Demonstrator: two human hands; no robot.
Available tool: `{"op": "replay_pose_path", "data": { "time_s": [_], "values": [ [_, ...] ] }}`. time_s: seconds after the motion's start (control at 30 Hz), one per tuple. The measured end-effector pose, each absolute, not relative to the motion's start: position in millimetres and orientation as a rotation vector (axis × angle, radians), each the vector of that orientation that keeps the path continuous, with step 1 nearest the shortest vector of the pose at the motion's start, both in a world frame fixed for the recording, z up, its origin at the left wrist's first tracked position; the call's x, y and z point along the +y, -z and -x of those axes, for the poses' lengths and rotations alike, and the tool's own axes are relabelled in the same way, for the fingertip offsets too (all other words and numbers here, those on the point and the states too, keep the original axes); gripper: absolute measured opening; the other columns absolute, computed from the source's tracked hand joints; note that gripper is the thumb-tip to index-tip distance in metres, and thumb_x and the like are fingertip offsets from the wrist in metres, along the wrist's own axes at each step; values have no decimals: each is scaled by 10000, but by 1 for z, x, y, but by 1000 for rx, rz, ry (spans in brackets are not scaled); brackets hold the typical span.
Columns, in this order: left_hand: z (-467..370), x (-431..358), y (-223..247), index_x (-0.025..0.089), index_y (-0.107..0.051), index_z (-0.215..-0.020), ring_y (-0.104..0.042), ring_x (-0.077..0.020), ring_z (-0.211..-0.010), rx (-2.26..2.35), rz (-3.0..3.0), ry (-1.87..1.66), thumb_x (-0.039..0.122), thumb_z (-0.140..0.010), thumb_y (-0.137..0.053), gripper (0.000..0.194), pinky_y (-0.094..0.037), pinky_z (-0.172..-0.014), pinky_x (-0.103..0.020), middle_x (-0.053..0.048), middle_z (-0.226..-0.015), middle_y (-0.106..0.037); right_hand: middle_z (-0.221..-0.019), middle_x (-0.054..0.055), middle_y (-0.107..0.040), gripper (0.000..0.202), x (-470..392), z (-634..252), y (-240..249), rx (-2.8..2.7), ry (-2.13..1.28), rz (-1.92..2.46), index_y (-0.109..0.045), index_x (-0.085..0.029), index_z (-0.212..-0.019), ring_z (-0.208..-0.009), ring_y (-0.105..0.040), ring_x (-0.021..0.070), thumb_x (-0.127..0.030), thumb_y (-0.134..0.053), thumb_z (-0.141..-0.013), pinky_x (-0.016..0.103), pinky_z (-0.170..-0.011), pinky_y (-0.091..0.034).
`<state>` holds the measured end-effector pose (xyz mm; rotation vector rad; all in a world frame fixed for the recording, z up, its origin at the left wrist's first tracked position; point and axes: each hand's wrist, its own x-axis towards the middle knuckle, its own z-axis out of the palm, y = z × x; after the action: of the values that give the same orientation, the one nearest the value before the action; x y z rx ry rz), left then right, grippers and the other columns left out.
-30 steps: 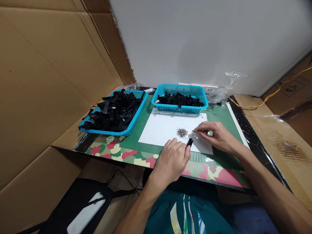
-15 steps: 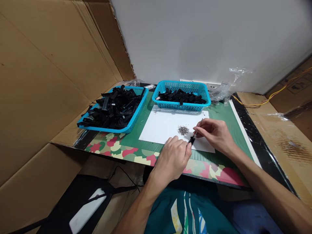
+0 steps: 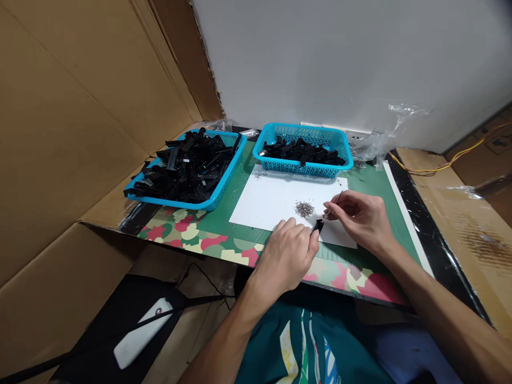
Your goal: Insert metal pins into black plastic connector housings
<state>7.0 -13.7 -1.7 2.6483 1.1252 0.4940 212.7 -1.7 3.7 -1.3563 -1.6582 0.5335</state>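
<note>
Low over the front edge of a white sheet [image 3: 272,200], my left hand [image 3: 288,255] is closed round a small black part [image 3: 318,225], whose end sticks out past the thumb. Just right of that end, my right hand [image 3: 358,216] pinches a thin metal tool [image 3: 328,214], which looks like tweezers. A gap separates the tool from the black part. A pile of tiny metal pieces [image 3: 304,208] lies on the sheet, behind and left of the black part. Whether the tool's tip holds a piece is too small to tell.
Two blue baskets hold black parts: a large one [image 3: 216,198] at left and a smaller one [image 3: 303,169] behind the sheet. Cardboard walls [image 3: 80,106] stand at left. Clear plastic wrap [image 3: 370,148] and yellow wires [image 3: 460,154] lie at back right. A white object [image 3: 140,333] is below the table.
My right hand has moved slightly right with the tool, away from the black part. The view has shifted a little. My left hand keeps its grip.
</note>
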Motion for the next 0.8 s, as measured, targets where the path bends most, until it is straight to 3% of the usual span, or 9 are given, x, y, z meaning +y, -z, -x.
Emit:
{"op": "replay_pose_path", "data": {
  "time_s": [0.43, 0.8],
  "values": [
    [-9, -16, 1, 183, -610, -757, -562, -262, -831, 1165, -2678, -471, 248, -1114, -279, 491, -403, -795, -421, -81, -778, -646, -713, 83, -779, 315, -8, -209, -2, -1720, -497, 1426, -666, -220, -760, -589, -734, 224, -472, -720, -940, 327, -549, -569],
    [-8, -17, 3, 188, -584, -770, -564, -263, -850, 1167, -2716, -491, 253, -1116, -300, 452, -400, -804, -422, -76, -795, -644, -646, 43, -717, 280, -6, -206, -1, -1743, -534, 1394, -653, -209, -737, -551, -678, 194, -399, -718, -932, 309, -538, -506]
  ]
}}
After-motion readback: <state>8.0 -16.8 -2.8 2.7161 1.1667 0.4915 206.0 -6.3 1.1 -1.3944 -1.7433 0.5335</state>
